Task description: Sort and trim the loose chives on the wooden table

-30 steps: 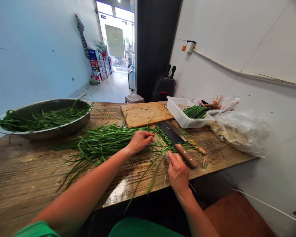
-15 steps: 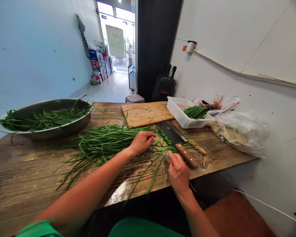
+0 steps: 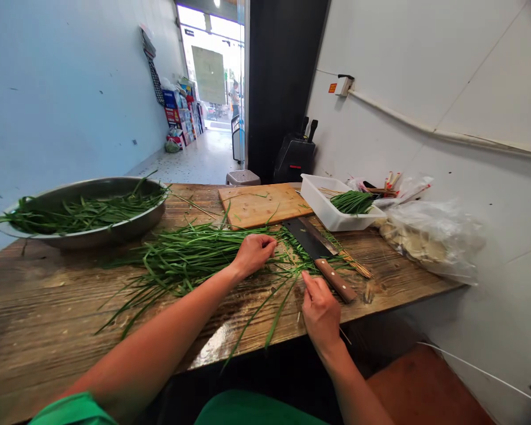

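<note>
Long garlic chives [image 3: 194, 251] lie in a loose heap on the wooden table. Over their right end is my left hand [image 3: 255, 255], thumb and fingertips pinched together; what they pinch is too small to make out. My right hand [image 3: 322, 307] is closed at the table's front edge, with a thin bamboo skewer [image 3: 345, 336] poking out below it. A few chive blades trail from near its fingertips toward the front edge. Just beyond it a cleaver [image 3: 312, 245] with a brown wooden handle rests on cut chive pieces, beside a bundle of skewers [image 3: 358, 265].
At the left stands a metal basin [image 3: 110, 231] of chives. A wooden cutting board [image 3: 265, 203] lies at the back, beside a white plastic tub [image 3: 323, 209] holding skewered chives. A clear plastic bag [image 3: 442, 248] with pale contents sits at the right, against the wall.
Both hands stay almost where they were, still pinched. The whole view has shifted very slightly.
</note>
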The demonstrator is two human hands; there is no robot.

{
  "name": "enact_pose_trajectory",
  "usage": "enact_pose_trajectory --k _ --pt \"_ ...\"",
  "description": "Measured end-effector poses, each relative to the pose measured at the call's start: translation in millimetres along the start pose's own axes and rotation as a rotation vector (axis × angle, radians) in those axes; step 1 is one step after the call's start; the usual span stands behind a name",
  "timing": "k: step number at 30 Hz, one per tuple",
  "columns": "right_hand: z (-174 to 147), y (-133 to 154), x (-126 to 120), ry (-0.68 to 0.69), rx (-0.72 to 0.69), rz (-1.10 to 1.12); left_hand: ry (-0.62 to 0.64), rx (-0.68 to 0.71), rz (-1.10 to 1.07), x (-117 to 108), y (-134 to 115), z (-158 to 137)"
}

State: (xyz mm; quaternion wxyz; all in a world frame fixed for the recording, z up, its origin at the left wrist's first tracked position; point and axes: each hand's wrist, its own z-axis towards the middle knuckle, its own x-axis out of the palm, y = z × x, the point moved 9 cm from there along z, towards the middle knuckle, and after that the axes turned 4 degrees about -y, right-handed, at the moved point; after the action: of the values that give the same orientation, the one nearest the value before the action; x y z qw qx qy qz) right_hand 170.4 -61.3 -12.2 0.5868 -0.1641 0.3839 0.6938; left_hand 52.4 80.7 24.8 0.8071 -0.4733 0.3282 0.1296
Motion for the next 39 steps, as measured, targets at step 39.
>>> enact_pose_trajectory --k 39 --pt "-0.2 -4.8 1.4 -0.008 0.033 0.034 0.172 0.289 0.449 5.4 -5.0 -5.2"
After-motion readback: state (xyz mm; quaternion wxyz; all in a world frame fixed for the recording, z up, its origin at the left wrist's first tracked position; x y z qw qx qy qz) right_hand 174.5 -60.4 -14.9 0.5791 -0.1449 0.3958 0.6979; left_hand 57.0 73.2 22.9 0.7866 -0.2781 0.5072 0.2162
